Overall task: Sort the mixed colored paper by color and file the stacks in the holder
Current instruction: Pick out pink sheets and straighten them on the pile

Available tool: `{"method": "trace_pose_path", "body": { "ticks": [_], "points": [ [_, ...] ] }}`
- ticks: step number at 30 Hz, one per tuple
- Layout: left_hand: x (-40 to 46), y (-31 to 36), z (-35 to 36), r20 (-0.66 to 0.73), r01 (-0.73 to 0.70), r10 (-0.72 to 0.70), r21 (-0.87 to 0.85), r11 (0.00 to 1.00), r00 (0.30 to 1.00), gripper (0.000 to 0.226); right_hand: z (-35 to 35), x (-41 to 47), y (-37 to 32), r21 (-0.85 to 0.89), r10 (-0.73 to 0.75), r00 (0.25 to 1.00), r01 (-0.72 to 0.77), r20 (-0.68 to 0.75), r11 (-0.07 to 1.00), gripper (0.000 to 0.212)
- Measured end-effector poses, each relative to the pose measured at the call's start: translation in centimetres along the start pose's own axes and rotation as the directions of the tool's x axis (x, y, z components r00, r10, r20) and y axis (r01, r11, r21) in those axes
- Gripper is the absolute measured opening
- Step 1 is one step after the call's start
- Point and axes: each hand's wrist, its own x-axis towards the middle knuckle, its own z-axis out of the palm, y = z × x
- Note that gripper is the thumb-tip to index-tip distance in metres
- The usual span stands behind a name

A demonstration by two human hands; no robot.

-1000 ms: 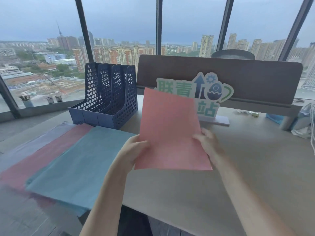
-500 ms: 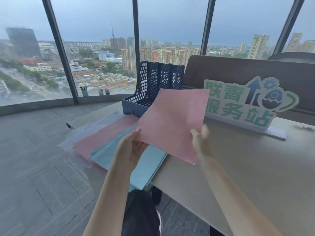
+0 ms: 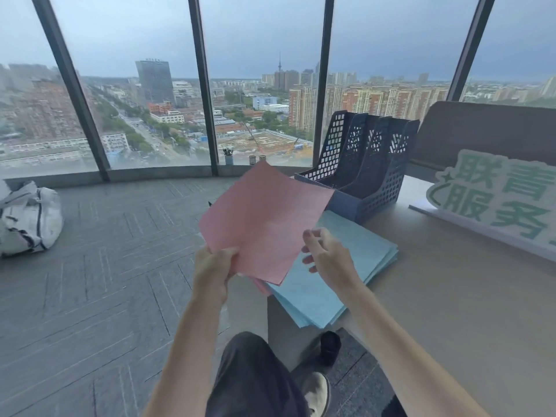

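While pinching pink paper (image 3: 264,218): left hand (image 3: 213,266).

Looking at matt pink paper (image 3: 264,218) and matt blue paper (image 3: 346,266), perforated dark-blue plastic holder (image 3: 361,176), smooth matt wood-look bench (image 3: 451,281), textured grey carpet floor (image 3: 105,266), glossy window glass (image 3: 144,85).

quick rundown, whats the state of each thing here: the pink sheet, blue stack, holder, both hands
pink sheet: held up off the desk, tilted
blue stack: lying flat at the desk edge, corner overhanging
file holder: upright on the desk, no paper visible in its slots
left hand: grips the pink sheet's lower corner
right hand: at the sheet's right edge, fingers loosely curled; contact unclear
white bag: slumped on the floor
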Motion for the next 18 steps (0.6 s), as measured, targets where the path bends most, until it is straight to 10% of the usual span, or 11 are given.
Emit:
{"method": "trace_pose_path", "body": {
  "ticks": [4, 8, 14, 18],
  "points": [
    [0.9, 0.5, -4.0, -0.112, -0.037, 0.035, -0.014, 0.999, 0.993, 0.024, 1.7, -0.5, 0.9, -0.412, -0.027, 0.992, 0.076, 0.121, 0.908, 0.047],
    [1.8, 0.1, -6.9, -0.201, -0.024, 0.013, -0.051, 0.998, 0.979, 0.029, 3.4, -1.6, 1.5, -0.816, -0.097, 0.981, 0.196, 0.171, 0.543, 0.065],
    [1.9, -0.7, -8.6, -0.227, -0.006, -0.008, -0.062, 0.998, 0.974, 0.032, 5.5, -3.0, 1.5, -0.933, 0.049, 0.979, 0.174, 0.199, 0.314, 0.084],
    [2.0, -0.9, -9.0, -0.237, -0.010, -0.011, -0.086, 0.996, 0.971, 0.032, 5.7, -3.3, 1.6, -0.917, -0.027, 0.981, 0.190, 0.193, 0.351, 0.052]
  ]
}}
